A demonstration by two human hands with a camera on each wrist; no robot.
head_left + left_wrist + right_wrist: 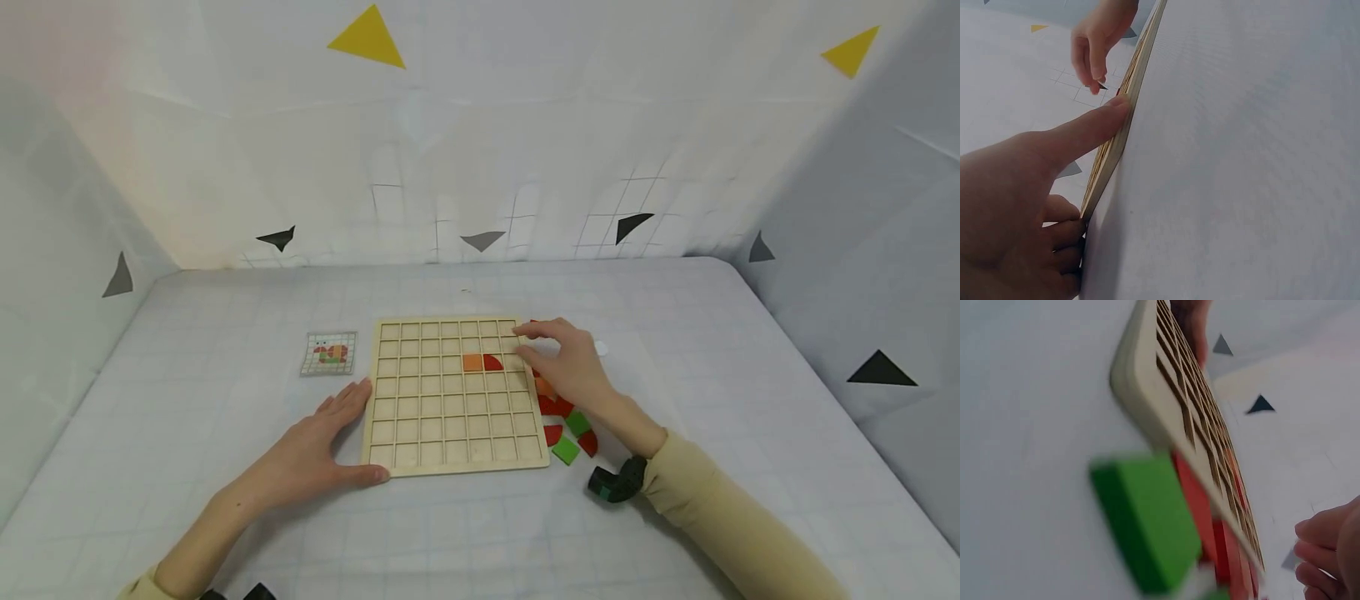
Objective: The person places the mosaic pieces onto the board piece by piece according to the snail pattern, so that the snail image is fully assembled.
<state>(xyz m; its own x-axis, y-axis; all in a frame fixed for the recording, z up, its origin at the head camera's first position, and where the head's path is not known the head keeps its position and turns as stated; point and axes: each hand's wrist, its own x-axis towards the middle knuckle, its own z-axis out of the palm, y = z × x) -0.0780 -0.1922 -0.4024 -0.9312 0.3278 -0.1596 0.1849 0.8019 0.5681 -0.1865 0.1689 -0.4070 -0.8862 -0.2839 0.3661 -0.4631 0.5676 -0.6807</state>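
A pale wooden grid board (420, 408) lies flat on the table, with an orange square (472, 362) and a red quarter-circle piece (492, 362) side by side in its cells. My left hand (315, 450) rests spread against the board's left side, thumb at the near left corner and fingertips farther up the edge. Over the board's far right edge hovers my right hand (566, 358), thumb and index finger apart with nothing visible between them. Beneath and beside it are loose red pieces (588, 443) and green pieces (566, 451); the hand hides part of this pile.
Left of the board lies a small picture card (328, 354) with a coloured grid pattern. A white round piece (602, 348) sits beyond my right hand. White cloth walls (465, 150) with yellow and dark triangles enclose the table (450, 533) at the back and sides.
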